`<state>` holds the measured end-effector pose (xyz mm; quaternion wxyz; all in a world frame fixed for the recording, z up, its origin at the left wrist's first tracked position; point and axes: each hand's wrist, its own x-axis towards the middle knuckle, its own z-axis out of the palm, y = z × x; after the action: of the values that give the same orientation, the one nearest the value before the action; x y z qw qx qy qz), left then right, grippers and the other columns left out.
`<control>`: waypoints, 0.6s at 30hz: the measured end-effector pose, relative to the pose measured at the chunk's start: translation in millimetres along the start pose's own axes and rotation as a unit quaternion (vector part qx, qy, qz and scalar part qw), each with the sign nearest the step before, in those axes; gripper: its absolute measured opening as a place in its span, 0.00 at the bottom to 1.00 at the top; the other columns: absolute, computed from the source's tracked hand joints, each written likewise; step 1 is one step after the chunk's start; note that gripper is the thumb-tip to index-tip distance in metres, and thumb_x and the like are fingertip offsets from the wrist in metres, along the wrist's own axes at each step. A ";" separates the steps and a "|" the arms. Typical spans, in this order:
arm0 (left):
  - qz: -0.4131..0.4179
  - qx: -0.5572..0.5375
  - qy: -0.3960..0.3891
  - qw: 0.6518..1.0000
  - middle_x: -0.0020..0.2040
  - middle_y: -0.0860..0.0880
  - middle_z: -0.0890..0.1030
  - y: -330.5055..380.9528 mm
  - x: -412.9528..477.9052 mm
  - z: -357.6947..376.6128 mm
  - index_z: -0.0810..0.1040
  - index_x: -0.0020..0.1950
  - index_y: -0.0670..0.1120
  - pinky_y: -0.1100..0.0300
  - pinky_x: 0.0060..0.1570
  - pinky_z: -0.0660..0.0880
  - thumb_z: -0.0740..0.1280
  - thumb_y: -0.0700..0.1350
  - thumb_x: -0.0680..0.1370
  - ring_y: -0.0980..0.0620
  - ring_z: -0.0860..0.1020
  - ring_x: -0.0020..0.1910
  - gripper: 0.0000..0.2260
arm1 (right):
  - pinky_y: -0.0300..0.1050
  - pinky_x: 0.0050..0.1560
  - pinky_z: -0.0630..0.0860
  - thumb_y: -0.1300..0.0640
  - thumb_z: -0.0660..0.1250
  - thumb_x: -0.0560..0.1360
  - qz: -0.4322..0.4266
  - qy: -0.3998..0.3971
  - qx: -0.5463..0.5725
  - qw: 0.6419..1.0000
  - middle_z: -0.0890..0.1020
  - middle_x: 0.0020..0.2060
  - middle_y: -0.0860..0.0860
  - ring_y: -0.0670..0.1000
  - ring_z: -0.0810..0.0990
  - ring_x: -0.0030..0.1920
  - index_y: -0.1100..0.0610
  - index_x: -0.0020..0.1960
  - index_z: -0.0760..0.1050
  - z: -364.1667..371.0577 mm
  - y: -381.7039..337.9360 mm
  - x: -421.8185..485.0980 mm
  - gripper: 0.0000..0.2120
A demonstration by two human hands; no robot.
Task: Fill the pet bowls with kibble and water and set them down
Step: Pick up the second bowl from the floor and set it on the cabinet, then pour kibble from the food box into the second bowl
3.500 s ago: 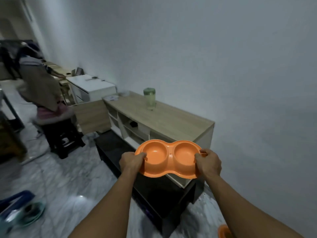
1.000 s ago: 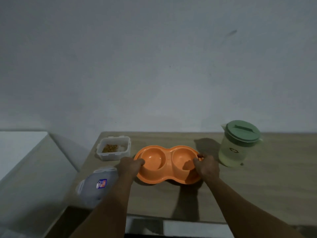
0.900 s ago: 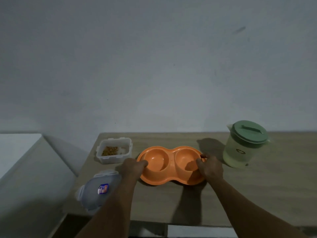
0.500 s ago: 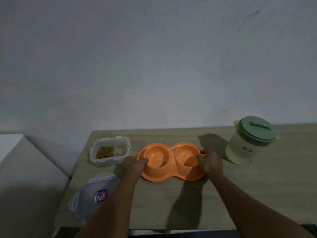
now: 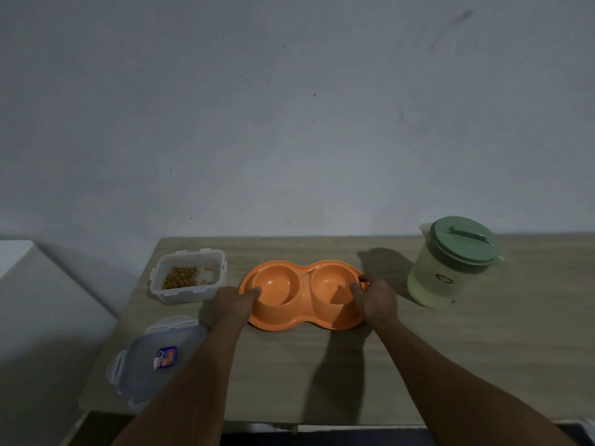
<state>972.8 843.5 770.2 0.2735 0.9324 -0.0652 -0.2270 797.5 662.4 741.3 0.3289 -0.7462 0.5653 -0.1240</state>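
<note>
Holds the orange double bowl [image 5: 302,286] by both ends, flat on the worktop [image 5: 450,355]: left grip [image 5: 230,300] curled round the left rim, right grip [image 5: 375,297] pinching the right rim, thumb on top. Has it set between an open tub [image 5: 186,293] of kibble [image 5: 179,276] on the left and a green-lidded jug [image 5: 447,275] of pale liquid on the right. Leaves the tub's lid [image 5: 161,352] lying near the front left corner, partly under the left forearm.
</note>
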 end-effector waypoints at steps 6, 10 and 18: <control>-0.001 -0.035 0.026 0.999 0.50 0.39 0.83 -2.2 -9.8 1.7 0.81 0.52 0.36 0.53 0.49 0.74 0.67 0.60 0.75 0.40 0.80 0.52 0.25 | 0.56 0.61 0.75 0.44 0.63 0.78 -0.018 0.001 -0.008 1.000 0.80 0.61 0.59 0.61 0.78 0.61 0.58 0.67 0.74 -5.9 1.1 -5.3 0.24; -0.003 -0.047 0.062 0.997 0.61 0.37 0.79 -10.8 -20.3 -7.8 0.78 0.62 0.36 0.52 0.58 0.71 0.68 0.56 0.76 0.39 0.75 0.63 0.25 | 0.55 0.62 0.73 0.45 0.62 0.78 -0.042 0.035 -0.041 0.998 0.79 0.60 0.59 0.62 0.75 0.62 0.57 0.64 0.76 -13.4 -9.6 -13.2 0.21; -0.008 -0.043 0.125 0.991 0.63 0.38 0.78 -32.6 -11.5 -65.8 0.77 0.65 0.36 0.52 0.58 0.73 0.64 0.51 0.80 0.39 0.76 0.63 0.22 | 0.53 0.57 0.76 0.51 0.63 0.77 -0.124 0.034 -0.005 0.992 0.82 0.54 0.57 0.58 0.80 0.55 0.57 0.57 0.80 10.2 -76.5 -46.3 0.14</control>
<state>992.6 905.4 806.3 0.3177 0.9413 -0.0128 -0.1133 846.3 719.9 790.6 0.2882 -0.8075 0.4799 -0.1862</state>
